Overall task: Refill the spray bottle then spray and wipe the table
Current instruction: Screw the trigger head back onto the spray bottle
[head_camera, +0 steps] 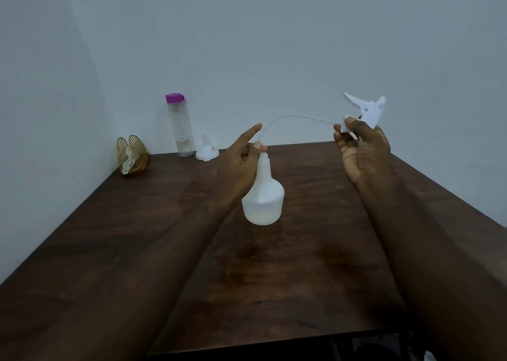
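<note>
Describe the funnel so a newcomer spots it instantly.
At the far edge of the dark wooden table, by the wall. Right of the tall purple-capped bottle sits the funnel: small, white, wide mouth down, spout up, unlike the gold wire holder further left.

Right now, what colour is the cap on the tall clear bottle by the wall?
Purple, seen in the head view: cap.

Two plain pale grey-blue painted walls (274, 31) meet in a corner, far left. Dark brown wood-grain rectangular table (274, 278) set into that corner. Light dim and even; soft sheen on tabletop centre.
</note>
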Demonstrator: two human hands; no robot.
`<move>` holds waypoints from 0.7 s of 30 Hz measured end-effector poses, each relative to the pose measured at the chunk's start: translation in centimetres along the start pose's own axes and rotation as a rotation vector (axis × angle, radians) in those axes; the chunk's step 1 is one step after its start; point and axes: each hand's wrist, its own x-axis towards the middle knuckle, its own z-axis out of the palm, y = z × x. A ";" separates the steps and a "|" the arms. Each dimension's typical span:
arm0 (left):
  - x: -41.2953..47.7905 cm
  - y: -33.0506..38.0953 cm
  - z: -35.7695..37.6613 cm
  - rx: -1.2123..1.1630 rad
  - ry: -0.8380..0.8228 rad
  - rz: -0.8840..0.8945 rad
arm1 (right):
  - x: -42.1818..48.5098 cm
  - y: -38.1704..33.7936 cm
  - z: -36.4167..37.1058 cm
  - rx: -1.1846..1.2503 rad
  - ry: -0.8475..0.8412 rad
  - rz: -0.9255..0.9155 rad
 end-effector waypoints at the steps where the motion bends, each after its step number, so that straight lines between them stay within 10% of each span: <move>1: -0.2 0.0 0.1 0.015 0.001 0.014 | -0.1 -0.1 0.2 -0.010 -0.012 -0.011; 21: -1.9 -2.2 0.7 0.035 -0.005 0.028 | -2.4 2.4 4.0 -0.267 -0.339 -0.004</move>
